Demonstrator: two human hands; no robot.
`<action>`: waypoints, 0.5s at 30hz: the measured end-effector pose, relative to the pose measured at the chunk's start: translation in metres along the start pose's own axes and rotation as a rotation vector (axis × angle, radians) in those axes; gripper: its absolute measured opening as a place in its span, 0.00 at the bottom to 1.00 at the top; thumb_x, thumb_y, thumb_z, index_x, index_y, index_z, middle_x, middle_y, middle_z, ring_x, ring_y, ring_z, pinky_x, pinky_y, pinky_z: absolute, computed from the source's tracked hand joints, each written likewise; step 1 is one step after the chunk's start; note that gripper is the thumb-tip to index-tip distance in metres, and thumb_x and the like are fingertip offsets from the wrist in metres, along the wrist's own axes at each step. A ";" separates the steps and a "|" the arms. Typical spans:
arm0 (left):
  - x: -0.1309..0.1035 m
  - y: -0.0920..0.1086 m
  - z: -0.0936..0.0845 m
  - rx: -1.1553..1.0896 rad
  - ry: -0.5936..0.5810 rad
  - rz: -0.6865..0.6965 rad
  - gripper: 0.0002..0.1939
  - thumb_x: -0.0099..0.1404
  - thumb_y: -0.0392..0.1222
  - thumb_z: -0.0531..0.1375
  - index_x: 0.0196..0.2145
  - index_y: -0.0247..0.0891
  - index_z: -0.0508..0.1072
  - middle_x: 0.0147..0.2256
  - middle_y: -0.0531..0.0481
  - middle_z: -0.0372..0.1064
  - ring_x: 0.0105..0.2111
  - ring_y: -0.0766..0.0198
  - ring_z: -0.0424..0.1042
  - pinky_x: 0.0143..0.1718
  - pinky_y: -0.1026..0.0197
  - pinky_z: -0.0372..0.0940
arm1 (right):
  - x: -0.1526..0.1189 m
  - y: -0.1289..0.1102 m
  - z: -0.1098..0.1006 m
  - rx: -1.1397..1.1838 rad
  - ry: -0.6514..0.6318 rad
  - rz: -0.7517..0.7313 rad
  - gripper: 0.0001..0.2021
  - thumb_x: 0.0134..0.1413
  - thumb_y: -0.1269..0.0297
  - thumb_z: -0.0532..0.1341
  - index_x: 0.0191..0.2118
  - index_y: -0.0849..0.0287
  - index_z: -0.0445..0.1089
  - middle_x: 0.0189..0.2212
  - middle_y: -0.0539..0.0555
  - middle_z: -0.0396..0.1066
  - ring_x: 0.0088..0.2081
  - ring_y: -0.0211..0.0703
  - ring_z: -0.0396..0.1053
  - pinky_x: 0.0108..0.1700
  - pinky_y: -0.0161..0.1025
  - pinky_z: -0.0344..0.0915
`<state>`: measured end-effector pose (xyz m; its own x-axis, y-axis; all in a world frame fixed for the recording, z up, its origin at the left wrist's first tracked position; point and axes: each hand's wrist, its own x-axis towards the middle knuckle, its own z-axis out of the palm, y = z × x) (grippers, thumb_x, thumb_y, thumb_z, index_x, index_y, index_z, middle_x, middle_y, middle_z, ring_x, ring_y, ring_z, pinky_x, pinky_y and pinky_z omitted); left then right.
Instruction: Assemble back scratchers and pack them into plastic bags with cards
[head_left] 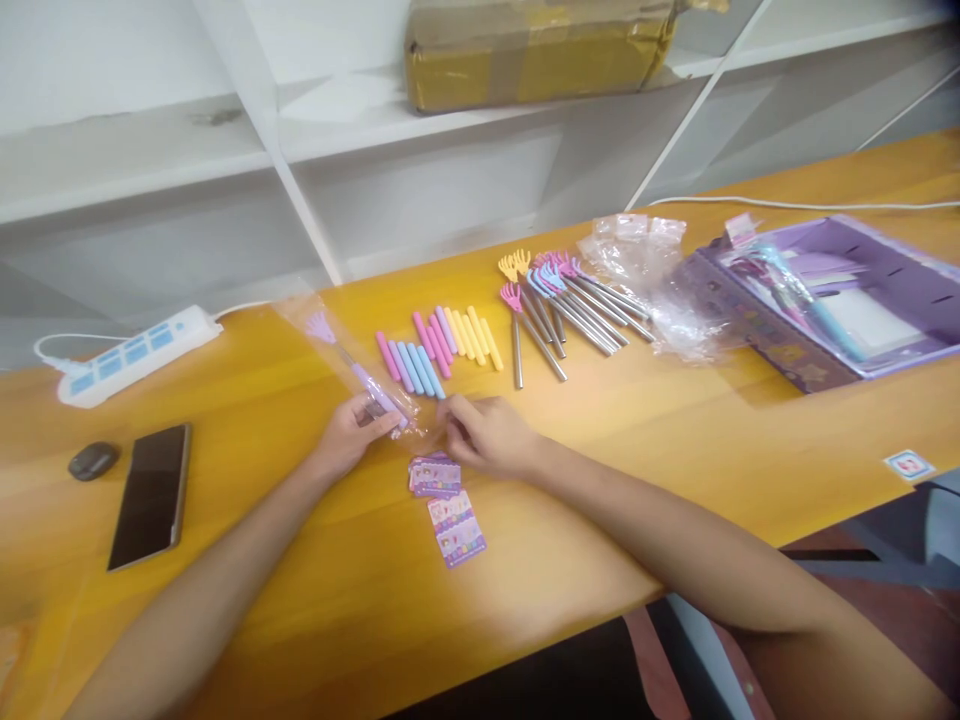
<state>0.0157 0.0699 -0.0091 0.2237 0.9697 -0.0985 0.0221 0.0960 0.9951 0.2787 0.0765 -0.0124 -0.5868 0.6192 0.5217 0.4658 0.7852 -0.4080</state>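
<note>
A purple back scratcher (366, 378) with a small hand-shaped head lies inside a clear plastic bag (296, 308). My left hand (351, 432) is closed round the handle end through the plastic. Over at the bag's other end, my right hand (484, 432) has its fingers pinched together, apparently on the bag's edge; the fingertips are partly hidden. Printed cards (457, 528) lie just below my hands, some stacked. Beyond them are rows of pink, purple, blue handle tubes (420, 368) and yellow tubes (469, 335). Metal-stemmed scratchers (592, 312) are heaped to the right.
Clear bags (637, 265) lie beside a purple box (795, 350) holding packed items. At left are a power strip (142, 355), a phone (150, 495) and a black mouse (94, 461). A taped carton (540, 55) sits on the white shelf (337, 140) behind the table.
</note>
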 end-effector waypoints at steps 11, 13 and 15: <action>0.000 -0.001 0.002 -0.026 0.024 -0.006 0.18 0.60 0.52 0.74 0.38 0.36 0.80 0.36 0.46 0.81 0.34 0.59 0.77 0.38 0.59 0.71 | 0.002 -0.003 0.002 0.033 -0.051 -0.024 0.16 0.66 0.69 0.56 0.57 0.59 0.64 0.45 0.55 0.75 0.30 0.33 0.67 0.30 0.34 0.57; -0.002 0.002 0.005 0.018 0.028 -0.016 0.18 0.60 0.52 0.75 0.40 0.36 0.80 0.39 0.45 0.82 0.38 0.57 0.79 0.42 0.58 0.72 | 0.002 -0.004 0.001 0.004 -0.046 -0.063 0.11 0.69 0.67 0.57 0.54 0.58 0.68 0.46 0.54 0.74 0.32 0.33 0.67 0.30 0.33 0.57; -0.004 0.006 0.008 0.047 -0.004 -0.021 0.19 0.60 0.51 0.74 0.42 0.36 0.80 0.41 0.44 0.83 0.41 0.56 0.79 0.45 0.57 0.73 | 0.003 -0.004 0.000 -0.005 -0.038 -0.112 0.07 0.72 0.65 0.57 0.50 0.57 0.70 0.43 0.53 0.73 0.34 0.33 0.68 0.32 0.33 0.59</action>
<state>0.0232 0.0650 -0.0030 0.2268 0.9665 -0.1200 0.0725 0.1061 0.9917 0.2756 0.0753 -0.0092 -0.6602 0.5276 0.5346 0.3993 0.8493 -0.3452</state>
